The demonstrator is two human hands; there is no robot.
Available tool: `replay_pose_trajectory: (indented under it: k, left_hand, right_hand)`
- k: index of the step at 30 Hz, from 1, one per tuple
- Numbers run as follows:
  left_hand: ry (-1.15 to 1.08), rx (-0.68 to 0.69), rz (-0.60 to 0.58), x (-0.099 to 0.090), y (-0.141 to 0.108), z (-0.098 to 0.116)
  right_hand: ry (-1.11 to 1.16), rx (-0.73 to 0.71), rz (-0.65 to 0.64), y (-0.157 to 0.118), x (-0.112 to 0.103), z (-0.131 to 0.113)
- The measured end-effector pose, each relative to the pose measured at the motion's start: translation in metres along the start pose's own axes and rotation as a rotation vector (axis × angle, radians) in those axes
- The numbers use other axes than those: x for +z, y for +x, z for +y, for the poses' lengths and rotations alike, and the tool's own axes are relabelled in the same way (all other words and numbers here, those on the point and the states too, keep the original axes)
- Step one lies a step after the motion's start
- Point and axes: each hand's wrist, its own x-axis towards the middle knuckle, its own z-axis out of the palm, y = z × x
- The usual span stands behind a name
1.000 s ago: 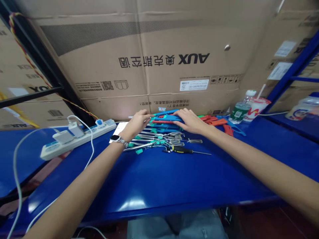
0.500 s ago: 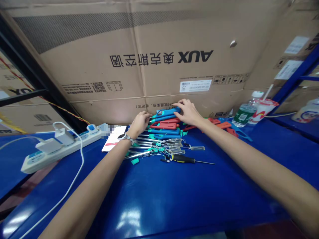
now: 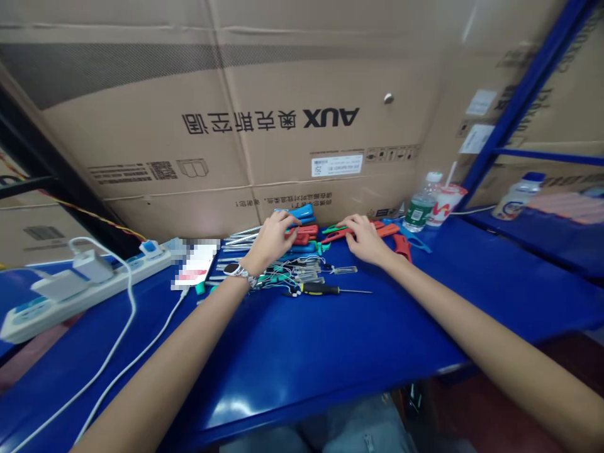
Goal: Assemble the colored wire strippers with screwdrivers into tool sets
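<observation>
A row of stick lighters with metal tubes and blue or red handles lies at the back of the table. My left hand (image 3: 270, 244), with a watch on its wrist, reaches over them. Its fingers are apart and curved down beside a red handle (image 3: 307, 234); a blue handle (image 3: 302, 212) lies just beyond. My right hand (image 3: 365, 240) is over loose red and green plastic casings (image 3: 334, 235), fingers bent but apart, fingertips touching or close above them. In front are clear plastic parts with thin wires (image 3: 309, 272) and a black-and-yellow screwdriver (image 3: 321, 289).
A power strip (image 3: 117, 277) with chargers and white cables lies at left, near a phone (image 3: 198, 261). A water bottle (image 3: 421, 204) and lidded cup (image 3: 446, 204) stand behind blue casings (image 3: 418, 242) at right. A large cardboard box (image 3: 264, 75) walls the back.
My right hand has left the blue handle and moved right to the loose casings. My left hand has shifted from the metal tubes toward the red handles. The camera has turned right.
</observation>
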Motion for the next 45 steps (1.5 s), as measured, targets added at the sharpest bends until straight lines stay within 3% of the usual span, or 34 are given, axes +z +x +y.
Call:
replay_pose_trajectory:
  k: [3, 6, 9, 13, 18, 22, 30, 38, 45]
  left_hand:
    - [0.058, 0.033, -0.12, 0.015, 0.022, 0.027]
    - [0.183, 0.057, -0.322, 0.035, 0.047, 0.051]
    - [0.236, 0.059, -0.386, 0.057, 0.066, 0.065]
    - [0.295, 0.03, -0.402, 0.077, 0.082, 0.07]
    - [0.325, -0.016, -0.467, 0.086, 0.095, 0.064]
    - [0.323, -0.023, -0.504, 0.088, 0.101, 0.058]
    - [0.271, 0.006, -0.42, 0.077, 0.099, 0.054]
    - [0.176, 0.041, -0.325, 0.054, 0.085, 0.057]
    - [0.166, 0.134, -0.245, 0.039, 0.07, 0.06]
  right_hand:
    - [-0.087, 0.076, -0.022, -0.015, -0.004, 0.016]
    - [-0.149, 0.131, -0.04, -0.023, -0.006, 0.03]
    - [-0.16, 0.167, -0.037, -0.026, -0.007, 0.04]
    - [-0.133, 0.158, -0.026, -0.021, -0.008, 0.048]
    - [-0.135, 0.134, -0.07, -0.004, -0.008, 0.058]
    - [-0.139, 0.15, -0.118, 0.004, -0.002, 0.062]
    - [-0.079, 0.163, 0.039, 0.005, 0.0, 0.061]
    - [0.221, 0.095, 0.191, -0.003, -0.006, 0.055]
    - [0.425, 0.169, 0.212, -0.012, -0.009, 0.037]
